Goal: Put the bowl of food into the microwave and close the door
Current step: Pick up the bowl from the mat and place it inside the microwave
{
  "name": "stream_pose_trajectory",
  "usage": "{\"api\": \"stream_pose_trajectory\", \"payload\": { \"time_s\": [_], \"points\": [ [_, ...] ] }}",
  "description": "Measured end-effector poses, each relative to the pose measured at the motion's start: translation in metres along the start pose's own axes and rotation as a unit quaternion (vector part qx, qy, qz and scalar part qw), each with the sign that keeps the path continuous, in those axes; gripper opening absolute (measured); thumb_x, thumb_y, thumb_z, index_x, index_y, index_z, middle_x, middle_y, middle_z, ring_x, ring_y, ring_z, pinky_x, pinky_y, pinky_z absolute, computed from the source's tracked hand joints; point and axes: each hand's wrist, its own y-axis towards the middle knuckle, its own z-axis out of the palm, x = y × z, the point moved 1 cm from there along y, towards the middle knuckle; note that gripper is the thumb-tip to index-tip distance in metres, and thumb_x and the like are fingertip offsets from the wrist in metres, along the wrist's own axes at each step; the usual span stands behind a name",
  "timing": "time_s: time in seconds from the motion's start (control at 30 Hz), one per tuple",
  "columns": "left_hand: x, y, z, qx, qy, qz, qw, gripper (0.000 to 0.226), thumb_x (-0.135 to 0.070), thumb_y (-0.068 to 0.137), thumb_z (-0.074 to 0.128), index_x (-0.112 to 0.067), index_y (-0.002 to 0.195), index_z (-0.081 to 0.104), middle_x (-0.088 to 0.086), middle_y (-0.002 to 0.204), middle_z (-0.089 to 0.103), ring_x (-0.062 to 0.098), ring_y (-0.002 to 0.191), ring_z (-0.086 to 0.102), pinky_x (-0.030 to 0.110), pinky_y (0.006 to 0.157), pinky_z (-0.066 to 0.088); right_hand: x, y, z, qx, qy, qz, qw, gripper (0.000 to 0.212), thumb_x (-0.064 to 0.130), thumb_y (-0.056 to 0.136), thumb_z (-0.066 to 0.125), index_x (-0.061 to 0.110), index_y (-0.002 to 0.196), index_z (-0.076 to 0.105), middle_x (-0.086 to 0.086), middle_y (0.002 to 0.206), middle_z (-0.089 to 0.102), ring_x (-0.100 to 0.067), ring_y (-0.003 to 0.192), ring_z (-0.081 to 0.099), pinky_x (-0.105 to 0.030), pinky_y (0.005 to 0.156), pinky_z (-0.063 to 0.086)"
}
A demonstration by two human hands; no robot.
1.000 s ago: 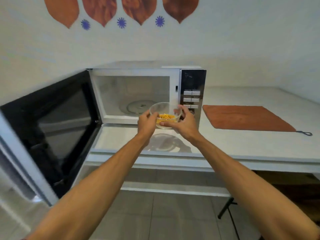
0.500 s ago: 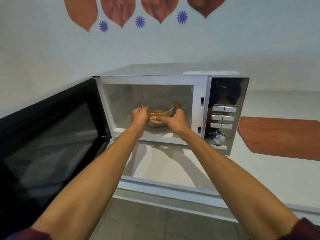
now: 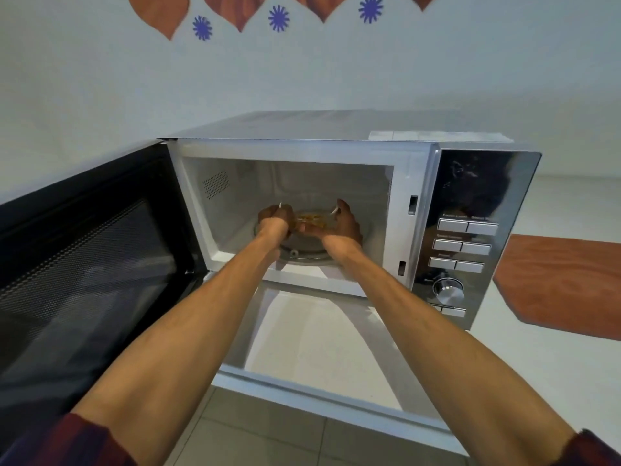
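Observation:
A clear glass bowl (image 3: 312, 219) with yellow food sits low inside the microwave (image 3: 336, 149), over the glass turntable (image 3: 304, 253). My left hand (image 3: 273, 223) grips its left rim and my right hand (image 3: 342, 227) grips its right rim. Both hands are deep in the cavity and hide most of the bowl. Whether the bowl rests on the turntable I cannot tell. The black mesh-window door (image 3: 87, 264) stands wide open to the left.
The control panel (image 3: 467, 237) with buttons and a round knob (image 3: 448, 289) is at the microwave's right. An orange cloth mat (image 3: 564, 284) lies on the white counter (image 3: 322, 348) to the right. Tiled floor shows below the counter edge.
Both hands have carried the bowl from in front of the microwave into the cavity and lowered it toward the turntable. My head has moved closer.

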Motion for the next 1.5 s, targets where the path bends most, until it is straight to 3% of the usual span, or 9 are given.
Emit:
{"api": "stream_pose_trajectory", "payload": {
  "time_s": [0.33,0.63,1.1,1.33,1.4,1.43,1.5],
  "points": [
    [-0.002,0.008,0.004,0.018,0.034,-0.016,0.999,0.014,-0.01,0.084,0.047,-0.009,0.073,0.056,0.008,0.062,0.049,0.016,0.046,0.037,0.025,0.044,0.027,0.0,0.013,0.003,0.047,-0.061,0.026,0.997,0.108,0.048,0.067,0.082,0.023,0.151,0.019,-0.011,0.144,0.047,-0.033,0.128,0.047,-0.042,0.106,0.041],
    [0.001,0.005,0.004,0.031,0.025,0.004,0.999,0.018,-0.007,0.084,0.046,-0.012,0.068,0.052,0.006,0.06,0.048,0.015,0.048,0.034,0.026,0.044,0.026,0.0,0.013,0.003,0.061,-0.041,0.026,0.997,0.103,0.042,0.07,0.082,0.019,0.15,0.021,-0.011,0.143,0.048,-0.032,0.127,0.048,-0.04,0.107,0.041],
    [0.004,0.011,0.007,0.038,0.043,-0.004,0.998,0.011,-0.011,0.09,0.043,-0.009,0.083,0.052,0.004,0.063,0.044,0.013,0.051,0.037,0.025,0.047,0.031,-0.002,0.021,0.009,0.039,-0.066,0.027,0.997,0.106,0.045,0.067,0.082,0.018,0.15,0.022,-0.01,0.144,0.047,-0.032,0.129,0.046,-0.038,0.106,0.039],
    [-0.003,0.007,0.009,0.042,0.046,-0.022,0.998,0.017,-0.016,0.088,0.045,-0.014,0.072,0.05,0.004,0.063,0.045,0.013,0.051,0.036,0.025,0.046,0.028,0.003,0.023,0.005,0.066,-0.064,0.041,0.995,0.111,0.042,0.069,0.082,0.016,0.152,0.013,-0.012,0.149,0.041,-0.032,0.133,0.043,-0.04,0.109,0.038],
    [-0.009,0.003,0.009,0.044,0.061,-0.011,0.997,0.019,-0.023,0.089,0.049,-0.008,0.093,0.061,0.013,0.083,0.059,0.02,0.063,0.05,0.028,0.056,0.037,0.007,0.018,0.002,0.062,-0.084,0.027,0.994,0.112,0.049,0.069,0.08,0.016,0.152,0.012,-0.011,0.149,0.041,-0.033,0.132,0.043,-0.043,0.109,0.039],
    [-0.009,0.001,0.007,0.043,0.092,0.0,0.995,0.032,-0.027,0.09,0.05,-0.006,0.112,0.06,0.017,0.104,0.063,0.025,0.081,0.058,0.03,0.067,0.042,0.008,0.013,0.0,0.06,-0.095,0.014,0.994,0.114,0.052,0.069,0.078,0.017,0.152,0.01,-0.011,0.15,0.039,-0.034,0.133,0.042,-0.045,0.108,0.039],
    [-0.008,-0.007,0.0,0.019,0.154,0.025,0.987,0.054,-0.036,0.093,0.05,-0.007,0.138,0.043,0.018,0.136,0.053,0.034,0.118,0.053,0.039,0.092,0.043,0.013,0.002,-0.005,0.062,-0.13,-0.011,0.989,0.114,0.058,0.071,0.073,0.02,0.152,0.004,-0.01,0.155,0.03,-0.034,0.137,0.036,-0.049,0.11,0.036]
  ]
}}
